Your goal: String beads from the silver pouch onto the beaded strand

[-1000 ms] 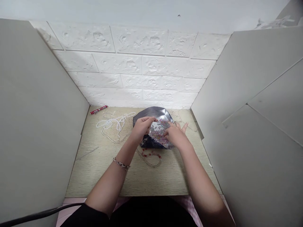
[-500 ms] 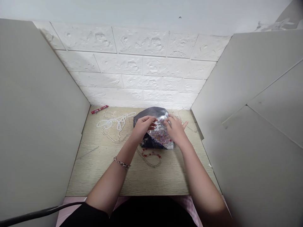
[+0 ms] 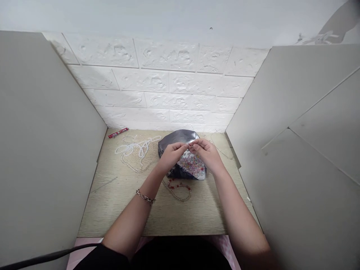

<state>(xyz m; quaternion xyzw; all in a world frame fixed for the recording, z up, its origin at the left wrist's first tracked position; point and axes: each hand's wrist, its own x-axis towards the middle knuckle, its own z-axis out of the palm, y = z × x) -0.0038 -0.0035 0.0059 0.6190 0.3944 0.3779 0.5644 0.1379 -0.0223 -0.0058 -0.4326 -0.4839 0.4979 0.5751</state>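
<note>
Above a silvery-grey bag [image 3: 180, 135], my left hand [image 3: 172, 155] and my right hand [image 3: 206, 152] meet fingertip to fingertip. Both pinch at something too small to make out. Many small coloured beads [image 3: 192, 165] lie on the bag's open, shiny surface beneath my fingers. In front of the bag, a loop of beaded string [image 3: 180, 186] with red and pale beads rests on the table. White strung beads [image 3: 137, 147] and a pearl-like strand [image 3: 132, 165] lie in loose coils to the left.
A red strip-shaped item [image 3: 118, 132] lies at the table's back left corner. A thin needle-like rod [image 3: 104, 184] is at the left. Grey panels [image 3: 50, 142] [image 3: 306, 168] stand on both sides, and a white brick-patterned wall [image 3: 168, 80] closes the back.
My right hand has moved left, its fingers closing from a more spread pose, and its tips now meet those of my left hand. The view has tilted slightly.
</note>
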